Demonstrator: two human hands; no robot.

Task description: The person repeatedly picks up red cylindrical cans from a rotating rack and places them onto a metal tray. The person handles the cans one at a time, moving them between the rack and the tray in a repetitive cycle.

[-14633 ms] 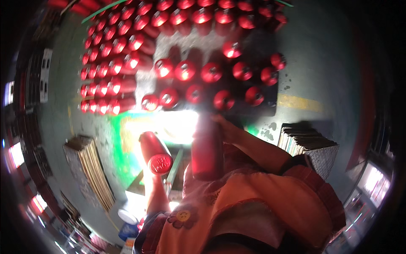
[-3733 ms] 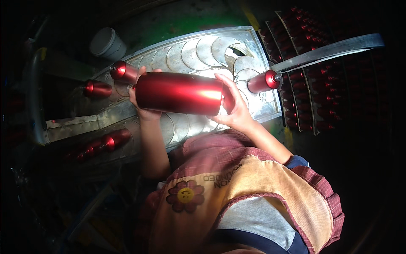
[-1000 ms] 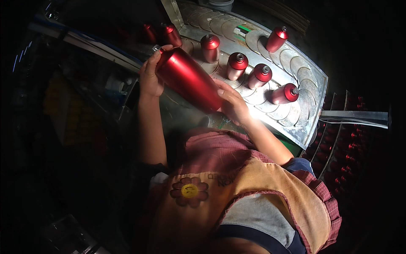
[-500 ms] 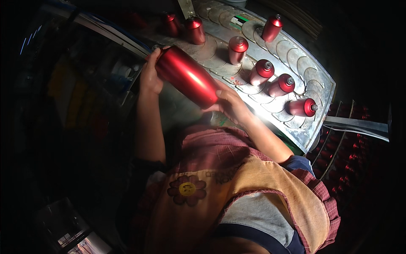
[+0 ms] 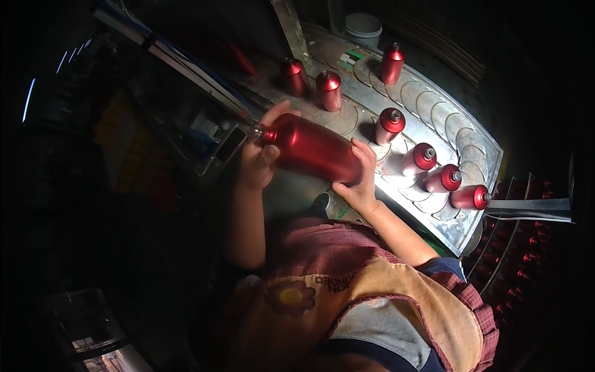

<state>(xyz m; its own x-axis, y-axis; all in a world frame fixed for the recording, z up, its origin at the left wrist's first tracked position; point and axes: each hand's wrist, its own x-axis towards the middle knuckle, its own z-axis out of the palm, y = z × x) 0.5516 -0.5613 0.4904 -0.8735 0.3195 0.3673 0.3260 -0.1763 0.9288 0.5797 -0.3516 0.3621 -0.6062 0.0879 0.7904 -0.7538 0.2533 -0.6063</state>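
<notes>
A glossy red metal bottle (image 5: 316, 149) lies tilted across both hands in front of me, its bare threaded neck pointing left. My left hand (image 5: 263, 152) is closed round the neck and shoulder end, thumb on the near side. At the base, my right hand (image 5: 361, 180) grips the bottle with the thumb underneath and fingers on the far side. Beyond it, several like bottles stand along the metal conveyor, among them one red bottle (image 5: 390, 125) near my right hand and another red bottle (image 5: 328, 90) behind the held one.
The conveyor (image 5: 434, 111) of overlapping crescent plates curves away to the right. A white bucket (image 5: 364, 28) stands behind it. At the right, a metal bar (image 5: 530, 209) sticks out by racks of red bottles (image 5: 517, 260). A long light fixture (image 5: 173, 59) slants across the upper left.
The held bottle has turned so its neck shows more at the left, and both hands have shifted their grip. Conveyor and standing bottles appear lower and further right in view.
</notes>
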